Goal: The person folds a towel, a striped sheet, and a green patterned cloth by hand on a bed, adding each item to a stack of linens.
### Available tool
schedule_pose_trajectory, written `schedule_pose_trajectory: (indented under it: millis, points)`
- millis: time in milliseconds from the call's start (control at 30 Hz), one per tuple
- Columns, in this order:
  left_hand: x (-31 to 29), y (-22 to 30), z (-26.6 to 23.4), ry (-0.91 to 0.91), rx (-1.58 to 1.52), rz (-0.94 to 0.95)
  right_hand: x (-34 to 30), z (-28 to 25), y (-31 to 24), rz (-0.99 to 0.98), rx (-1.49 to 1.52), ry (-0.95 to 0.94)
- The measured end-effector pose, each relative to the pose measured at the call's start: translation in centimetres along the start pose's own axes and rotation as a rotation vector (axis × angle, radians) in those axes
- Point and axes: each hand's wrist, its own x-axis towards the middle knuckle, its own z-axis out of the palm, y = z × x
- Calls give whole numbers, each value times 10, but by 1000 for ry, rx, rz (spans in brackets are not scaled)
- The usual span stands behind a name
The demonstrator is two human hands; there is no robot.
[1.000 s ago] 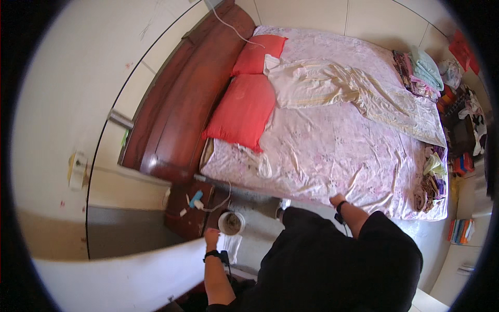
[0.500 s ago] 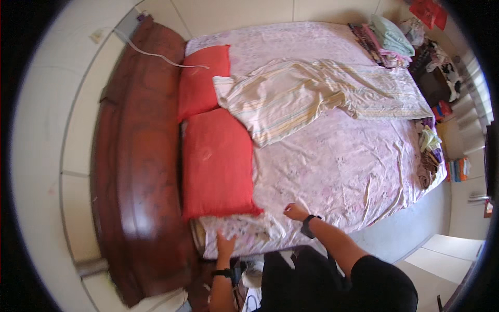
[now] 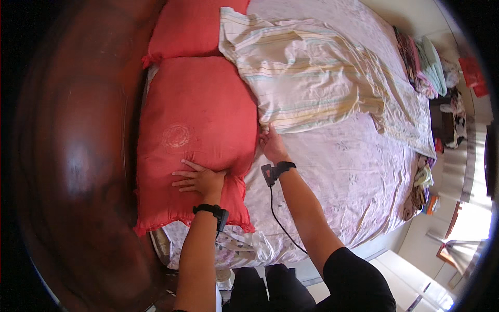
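Observation:
My left hand (image 3: 199, 179) lies flat, fingers spread, on the near end of a large red pillow (image 3: 197, 125) with a frilled edge. My right hand (image 3: 271, 144) touches the pillow's right side, where it meets the pale pink sheet (image 3: 338, 171). Whether its fingers grip the pillow's edge is hidden. Both wrists wear black bands, and a thin black cable runs down from the right one. A second red pillow (image 3: 192, 26) lies beyond the first. A striped cream blanket (image 3: 306, 83) is crumpled across the bed beside them.
A curved dark wooden headboard (image 3: 73, 156) fills the left side. Folded clothes (image 3: 421, 62) are stacked at the bed's far right corner, and more cloth (image 3: 418, 190) hangs off the right edge. Pale floor (image 3: 416, 260) shows at lower right.
The view has closed in over the head of the bed. Both hands moved from the mattress edge onto the near red pillow, left on top, right at its side.

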Motion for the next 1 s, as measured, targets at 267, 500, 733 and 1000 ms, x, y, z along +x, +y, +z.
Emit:
schedule_pose_trajectory:
  millis: [267,500,733,1000]
  points:
    - [-15,-31,10,265,-155,182,-102,13,14,-8,-74,-61]
    - [-79,-72,27,-177,-1015,732,-264,11,22,271,-143,61]
    - [-123,-42,5,-974,-1348,261,-343,-19,46,363,-597,-37]
    - [-78,-77,-41,-145,-1059,512,-300,-33,28,281,-256,-133]
